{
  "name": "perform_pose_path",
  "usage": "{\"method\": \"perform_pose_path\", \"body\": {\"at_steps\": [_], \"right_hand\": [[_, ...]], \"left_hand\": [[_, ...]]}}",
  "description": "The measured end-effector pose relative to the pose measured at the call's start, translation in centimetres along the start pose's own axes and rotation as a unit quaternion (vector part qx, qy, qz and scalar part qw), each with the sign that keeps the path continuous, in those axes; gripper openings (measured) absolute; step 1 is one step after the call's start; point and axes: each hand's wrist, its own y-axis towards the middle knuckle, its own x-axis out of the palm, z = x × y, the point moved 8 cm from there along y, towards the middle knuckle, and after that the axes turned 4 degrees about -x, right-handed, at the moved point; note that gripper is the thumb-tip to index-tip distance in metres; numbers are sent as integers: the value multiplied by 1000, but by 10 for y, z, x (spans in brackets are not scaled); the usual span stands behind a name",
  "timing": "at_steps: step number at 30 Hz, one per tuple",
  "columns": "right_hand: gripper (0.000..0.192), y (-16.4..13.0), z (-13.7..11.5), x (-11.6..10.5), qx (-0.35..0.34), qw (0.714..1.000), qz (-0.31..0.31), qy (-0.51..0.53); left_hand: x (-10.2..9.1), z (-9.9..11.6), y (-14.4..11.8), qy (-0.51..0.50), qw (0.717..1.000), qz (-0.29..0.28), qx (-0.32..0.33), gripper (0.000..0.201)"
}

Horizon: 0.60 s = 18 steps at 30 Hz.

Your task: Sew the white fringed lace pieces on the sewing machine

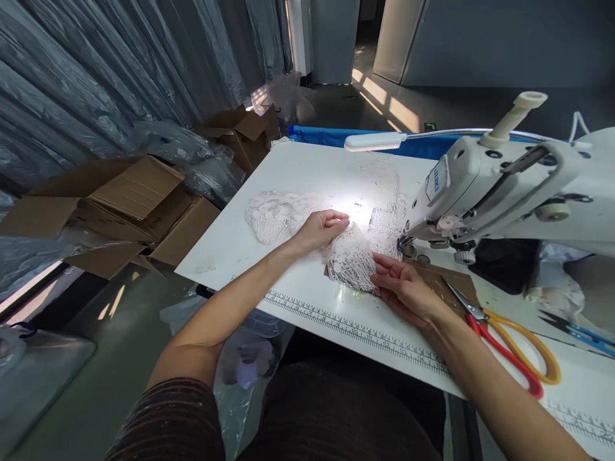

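The left hand [321, 229] presses curled fingers onto the white lace piece [350, 256], flat on the surface [307, 288] beside the sewing machine [504, 186]. The right hand [403, 288] pinches its near edge (over brown card). Loose mesh could bunch or snag near the needle if tension slips.

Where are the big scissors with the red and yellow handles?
The scissors lie on the white table at the right of the head view, just past the right hand and below the sewing machine.
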Motion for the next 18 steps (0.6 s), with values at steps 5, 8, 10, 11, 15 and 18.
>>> {"method": "perform_pose_path", "body": {"at_steps": [5,8,10,11,15,18], "right_hand": [[45,-1,-1,1,-19,1000,-6,-11],[50,0,0,1,-14,1000,-7,-6],[52,0,1,0,-7,1000,-3,0],[53,0,1,0,-7,1000,-3,3],[50,0,1,2,-13,1000,-25,-9],[46,-1,1,4,-17,999,-37,-21]], "left_hand": [[0,3,-2,13,1000,-11,-3,34],[2,3,-3,25,999,-26,-2,34],[4,4,-4,20,999,-37,6,35],[4,4,-4,15,999,-40,9,35],[1,8,-5,-1,999,-28,17,36],[-3,12,-5,-10,1000,-10,25,35]]}}
